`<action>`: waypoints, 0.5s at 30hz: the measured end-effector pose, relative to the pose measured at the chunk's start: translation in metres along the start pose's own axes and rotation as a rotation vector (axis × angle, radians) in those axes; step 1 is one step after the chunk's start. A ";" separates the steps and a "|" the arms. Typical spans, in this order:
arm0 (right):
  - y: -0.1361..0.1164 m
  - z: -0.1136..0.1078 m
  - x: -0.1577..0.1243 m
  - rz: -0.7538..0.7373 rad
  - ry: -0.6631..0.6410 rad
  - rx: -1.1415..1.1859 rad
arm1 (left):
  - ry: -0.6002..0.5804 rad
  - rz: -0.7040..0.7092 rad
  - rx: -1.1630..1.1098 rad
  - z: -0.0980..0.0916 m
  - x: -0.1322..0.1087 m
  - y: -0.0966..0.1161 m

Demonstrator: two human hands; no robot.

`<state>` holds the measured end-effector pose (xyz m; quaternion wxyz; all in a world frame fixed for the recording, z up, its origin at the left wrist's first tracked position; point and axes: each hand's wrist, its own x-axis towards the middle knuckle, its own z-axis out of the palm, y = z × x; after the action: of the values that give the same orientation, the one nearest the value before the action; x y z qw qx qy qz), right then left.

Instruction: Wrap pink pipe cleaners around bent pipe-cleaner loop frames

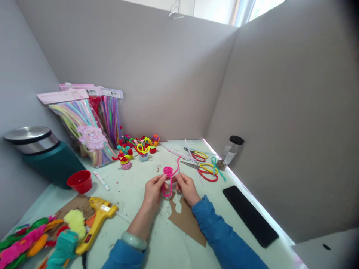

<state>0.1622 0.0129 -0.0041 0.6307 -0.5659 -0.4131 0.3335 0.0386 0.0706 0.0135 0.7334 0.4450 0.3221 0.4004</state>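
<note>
Between my two hands is a pink pipe cleaner [168, 171], coiled into a flat round shape at the top with a long narrow loop below it. My left hand [153, 190] pinches its left side just under the coil. On the other side, my right hand [187, 188] has thumb and fingers closed on the pink strand, whose loose end sticks up to the right. Beneath my hands lies a piece of brown cardboard [187, 223] with a shape cut out of it. Parts of the fingertips are hidden behind the pink loop.
A yellow glue gun [97, 224], red cup [80, 181] and teal bottle [53, 160] are at left. Bags of pipe cleaners [92, 130] lean behind. Scissors [206, 172], a jar [230, 153] and a black phone-like slab [250, 216] lie right. Grey partitions [174, 74] surround the table.
</note>
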 end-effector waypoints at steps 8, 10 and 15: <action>-0.003 -0.005 0.004 0.030 0.017 0.247 | -0.099 -0.096 -0.089 0.005 -0.004 0.005; -0.004 -0.005 0.003 0.039 -0.002 0.259 | -0.090 -0.093 -0.083 0.004 -0.003 0.004; -0.007 0.000 -0.001 0.014 -0.049 0.118 | -0.045 -0.004 0.029 0.000 0.000 -0.003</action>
<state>0.1617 0.0107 0.0030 0.6504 -0.5222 -0.4041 0.3755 0.0398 0.0696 0.0112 0.7350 0.4637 0.3121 0.3839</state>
